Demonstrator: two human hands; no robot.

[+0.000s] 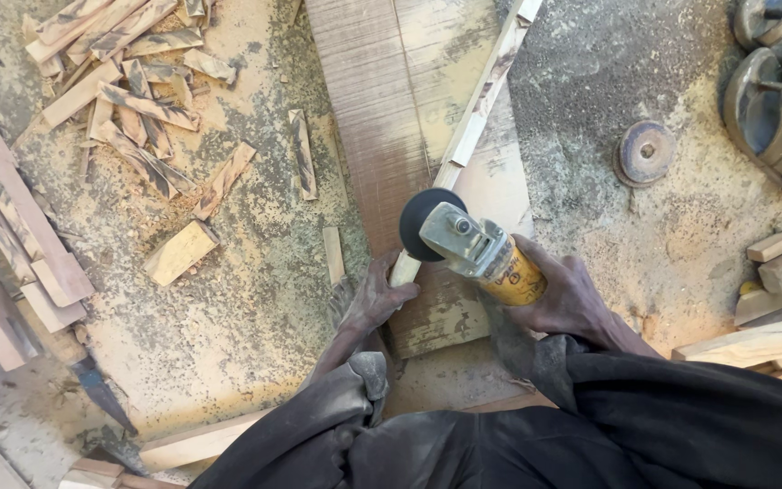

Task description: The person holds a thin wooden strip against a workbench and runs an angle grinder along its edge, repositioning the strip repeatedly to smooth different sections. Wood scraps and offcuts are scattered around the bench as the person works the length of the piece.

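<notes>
The right hand is wrapped firmly around the yellow body of an angle grinder, fingers closed on the housing. The grinder's dark sanding disc sits just ahead of the grip, at the near end of a narrow wooden strip. The left hand, directly beside the disc, presses flat with fingers together on the strip's near end, pinning it against the wide board beneath.

Progress, as judged from the surfaces: the wide board shows fine parallel scoring over most of its face, which suggests earlier abrasion. The strip extends well away from the grip toward the far edge and looks rough and discoloured along its length, so most of it appears unworked.

Far left of the holding hand lies a heap of striped wood offcuts on sawdust-covered ground. Right of the grinder grip, well apart, lies a spare worn disc.
</notes>
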